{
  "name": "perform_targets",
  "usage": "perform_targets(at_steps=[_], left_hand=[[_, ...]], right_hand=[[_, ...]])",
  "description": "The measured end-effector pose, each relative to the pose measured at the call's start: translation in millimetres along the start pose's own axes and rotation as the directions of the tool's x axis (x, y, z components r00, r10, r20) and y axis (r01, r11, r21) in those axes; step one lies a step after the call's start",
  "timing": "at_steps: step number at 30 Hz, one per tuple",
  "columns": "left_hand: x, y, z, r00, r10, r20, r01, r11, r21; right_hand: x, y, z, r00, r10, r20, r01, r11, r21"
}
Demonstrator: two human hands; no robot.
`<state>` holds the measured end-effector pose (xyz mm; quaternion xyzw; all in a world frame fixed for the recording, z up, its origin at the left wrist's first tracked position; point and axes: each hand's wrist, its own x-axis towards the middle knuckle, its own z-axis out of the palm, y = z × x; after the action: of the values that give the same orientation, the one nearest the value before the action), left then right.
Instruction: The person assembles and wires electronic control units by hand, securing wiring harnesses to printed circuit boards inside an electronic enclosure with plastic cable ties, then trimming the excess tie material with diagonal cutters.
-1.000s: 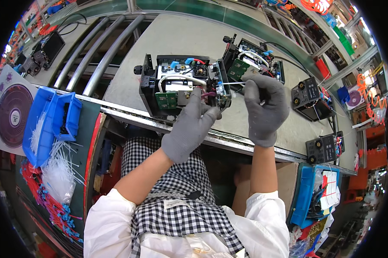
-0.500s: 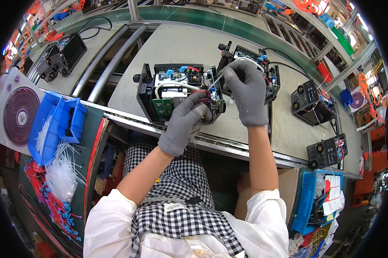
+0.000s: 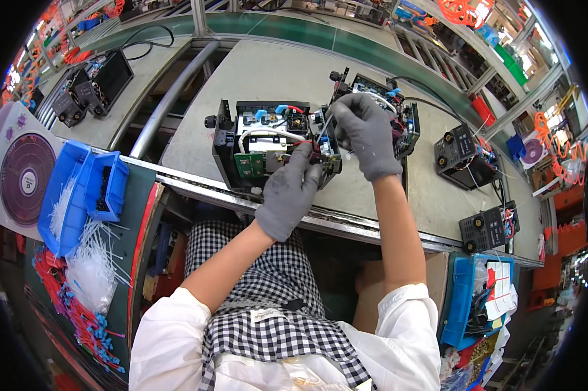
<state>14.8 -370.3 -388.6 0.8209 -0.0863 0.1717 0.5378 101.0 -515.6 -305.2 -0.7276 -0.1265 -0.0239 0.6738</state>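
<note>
An opened black electronic unit (image 3: 268,139) stands on the bench in front of me, its green circuit board, white sleeved cable and red wires exposed. My left hand (image 3: 288,199), in a grey glove, reaches over its near right side, thumb and fingers closed on thin red wires (image 3: 310,144) by the end panel. My right hand (image 3: 370,135), also gloved, pinches a thin white cable tie (image 3: 324,128) just above those wires. Whether the tie loops round them is hidden by my fingers. Behind my right hand stands a second opened unit (image 3: 408,127).
Two more black units (image 3: 466,156) sit at the right, others (image 3: 93,90) at the far left beside metal rollers (image 3: 170,104). On my left are blue bins (image 3: 109,186), loose white cable ties (image 3: 92,277), red and blue wire leads (image 3: 88,326) and a fan (image 3: 30,173). A blue crate (image 3: 460,313) is at lower right.
My right hand has come slightly lower and left with the cable tie. My left hand has shifted a little right at the wires, its fingers straighter. The view has moved slightly.
</note>
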Motion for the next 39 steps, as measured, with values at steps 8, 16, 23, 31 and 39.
perform_targets(at_steps=[8,16,23,31,39], left_hand=[[14.2,14.2,-15.2,0.983,-0.171,0.072,0.176,0.982,-0.075],[2.2,7.3,-14.7,0.949,-0.296,0.106,0.314,0.877,-0.364],[6.7,4.2,-17.7,0.711,-0.403,0.576,0.695,0.28,-0.662],[-1.9,3.1,-10.8,0.754,-0.375,0.539,0.62,0.137,-0.772],[-3.7,5.3,-8.3,0.75,-0.389,0.535,0.611,0.097,-0.786]], right_hand=[[-37.3,-17.4,-2.0,0.995,-0.076,0.062,0.091,0.956,-0.28],[-106.9,-5.3,9.1,0.956,-0.28,0.093,0.257,0.634,-0.729],[-105.9,38.4,4.3,0.998,-0.02,-0.066,0.002,0.966,-0.26],[-109.3,46.5,7.5,0.998,-0.045,-0.055,0.035,0.985,-0.167],[-108.0,57.3,15.4,0.992,-0.045,-0.12,0.03,0.991,-0.13]])
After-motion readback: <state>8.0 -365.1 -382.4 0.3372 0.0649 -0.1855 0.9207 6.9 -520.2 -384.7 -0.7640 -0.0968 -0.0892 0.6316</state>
